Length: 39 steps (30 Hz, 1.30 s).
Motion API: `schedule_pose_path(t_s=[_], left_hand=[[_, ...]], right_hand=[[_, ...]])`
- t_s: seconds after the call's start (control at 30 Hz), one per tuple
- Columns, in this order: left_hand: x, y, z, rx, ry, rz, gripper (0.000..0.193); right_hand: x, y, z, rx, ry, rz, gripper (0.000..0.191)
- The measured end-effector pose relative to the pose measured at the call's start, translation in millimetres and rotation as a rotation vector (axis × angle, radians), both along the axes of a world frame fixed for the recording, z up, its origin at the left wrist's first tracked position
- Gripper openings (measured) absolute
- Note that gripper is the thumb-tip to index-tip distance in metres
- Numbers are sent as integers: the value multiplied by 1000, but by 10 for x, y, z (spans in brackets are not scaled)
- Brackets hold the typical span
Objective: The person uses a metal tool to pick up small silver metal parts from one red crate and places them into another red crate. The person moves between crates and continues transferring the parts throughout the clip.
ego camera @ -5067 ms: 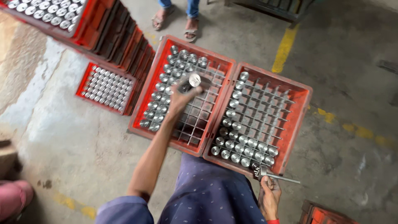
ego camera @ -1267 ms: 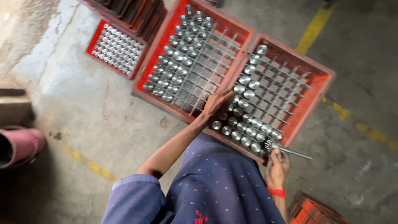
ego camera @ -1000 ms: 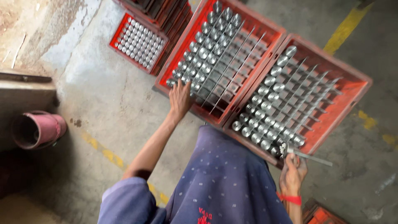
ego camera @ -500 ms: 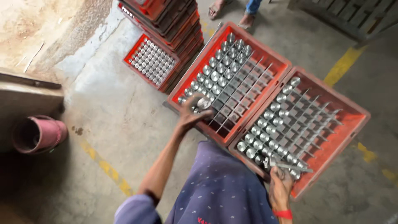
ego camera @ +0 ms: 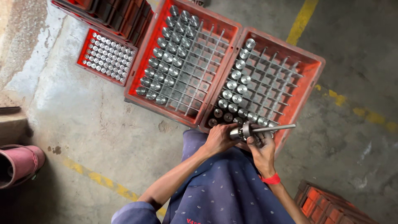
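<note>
Two red crates stand side by side on the concrete floor, each with a wire grid of cells holding several shiny metal cylinders. The left crate (ego camera: 143, 47) is filled along its left side, the right crate (ego camera: 311, 68) along its left and near sides. My right hand (ego camera: 260, 143) grips a thin metal rod tool (ego camera: 273, 127) over the near edge of the right crate. My left hand (ego camera: 219, 137) holds a metal cylinder (ego camera: 238, 132) against the rod's end. Both hands meet just above my blue-clothed lap.
A smaller red tray of small metal parts (ego camera: 107, 56) lies at the left, beside stacked red crates (ego camera: 112, 12). A pink pipe end (ego camera: 18, 164) is at the far left. Another red crate (ego camera: 331, 205) sits bottom right. Yellow floor lines (ego camera: 304, 18) cross the concrete.
My left hand has come back from the left crate with a cylinder and joined my right hand at the rod. The view has shifted over the crates.
</note>
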<state>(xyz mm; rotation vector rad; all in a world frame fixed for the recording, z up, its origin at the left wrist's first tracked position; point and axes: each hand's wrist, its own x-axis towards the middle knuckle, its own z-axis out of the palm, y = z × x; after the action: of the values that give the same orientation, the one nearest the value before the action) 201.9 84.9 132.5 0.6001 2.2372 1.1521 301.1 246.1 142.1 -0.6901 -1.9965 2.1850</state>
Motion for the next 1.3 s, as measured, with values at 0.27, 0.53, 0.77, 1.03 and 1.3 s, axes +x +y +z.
schedule_pose_path(t_s=[0.27, 0.53, 0.77, 1.03, 1.3], left_hand=[[105, 206, -434, 127, -143, -259, 59], [-1170, 688, -1165, -21, 353, -92, 56], [-1947, 1146, -1257, -290, 763, -318, 60], [-1313, -483, -809, -127, 459, 37, 47], [-1396, -1995, -866, -819, 385, 207, 43]], right_hand=[[350, 492, -590, -225, -74, 70, 44], [715, 1240, -1278, -381, 99, -592, 20], [802, 979, -1479, -466, 10, -612, 16], [953, 546, -1430, -426, -71, -560, 14], [579, 259, -1178, -409, -25, -469, 27]])
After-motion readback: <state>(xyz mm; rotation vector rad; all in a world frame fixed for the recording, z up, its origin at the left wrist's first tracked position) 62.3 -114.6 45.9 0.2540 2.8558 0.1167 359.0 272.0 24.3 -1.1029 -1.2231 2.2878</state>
